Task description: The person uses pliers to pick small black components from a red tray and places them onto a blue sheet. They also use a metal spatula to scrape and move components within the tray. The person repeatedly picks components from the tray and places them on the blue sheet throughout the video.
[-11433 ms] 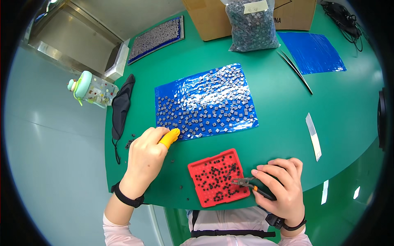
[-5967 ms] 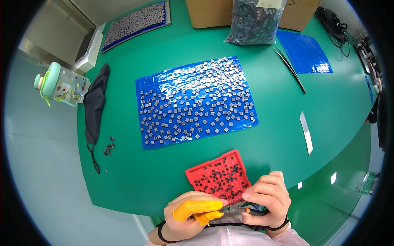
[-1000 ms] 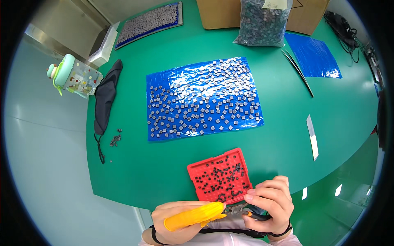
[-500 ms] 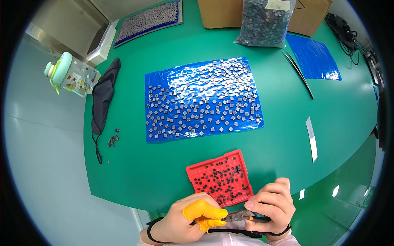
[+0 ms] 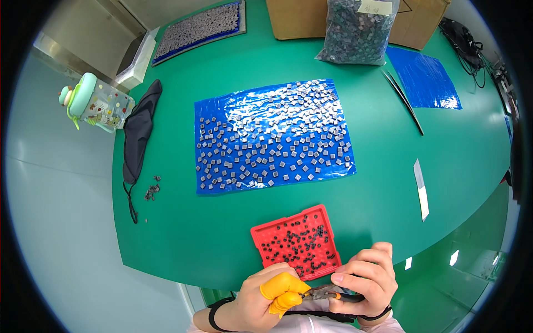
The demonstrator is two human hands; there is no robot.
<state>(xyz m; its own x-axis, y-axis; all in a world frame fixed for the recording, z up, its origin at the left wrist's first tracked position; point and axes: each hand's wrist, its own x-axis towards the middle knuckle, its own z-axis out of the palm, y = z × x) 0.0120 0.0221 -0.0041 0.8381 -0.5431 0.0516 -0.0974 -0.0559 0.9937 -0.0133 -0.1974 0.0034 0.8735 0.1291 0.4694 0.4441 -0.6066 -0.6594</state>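
Observation:
My right hand [image 5: 371, 280] is closed round a pair of pliers [image 5: 321, 291] with black and orange handles, their jaws toward my left hand. My left hand [image 5: 255, 302] wears yellow finger covers [image 5: 282, 284] on its thumb and forefinger. Those two fingertips are pinched together at the tip of the jaws, on a tiny dark piece whose kind I cannot make out. Just beyond both hands lies a red tray [image 5: 255, 240] with many small black parts [image 5: 300, 242] scattered in it. Part of its near edge is hidden by my left hand.
A blue sheet [image 5: 214, 108] of small grey square parts lies mid-table. Black tweezers [image 5: 403, 102], a white strip [image 5: 422, 191] and another blue sheet [image 5: 425, 77] lie right. Left are a black mask [image 5: 139, 133], loose bits [image 5: 151, 192] and a bottle [image 5: 105, 105]; behind, a filled bag [image 5: 355, 36].
My left hand has shifted slightly right and turned, its covered fingers closer to the jaws. My right hand and the pliers have barely moved.

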